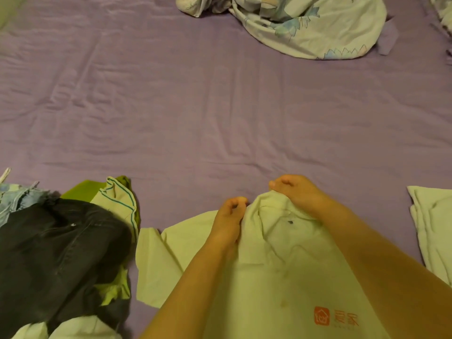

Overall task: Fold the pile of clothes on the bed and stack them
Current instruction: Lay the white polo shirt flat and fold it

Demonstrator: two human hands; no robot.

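Note:
A pale green polo shirt [276,272] with an orange logo lies spread on the purple bed sheet [195,113] right in front of me. My left hand [228,220] pinches the shirt near the left side of the collar. My right hand [297,192] grips the collar's right side, fingers curled into the cloth. At the left sits the pile of clothes [58,253]: dark trousers on top, green garments and blue denim beneath. A folded pale garment [433,228] lies at the right edge.
A crumpled floral duvet [305,23] lies at the far side of the bed. Wrinkled purple sheet stretches between it and the shirt.

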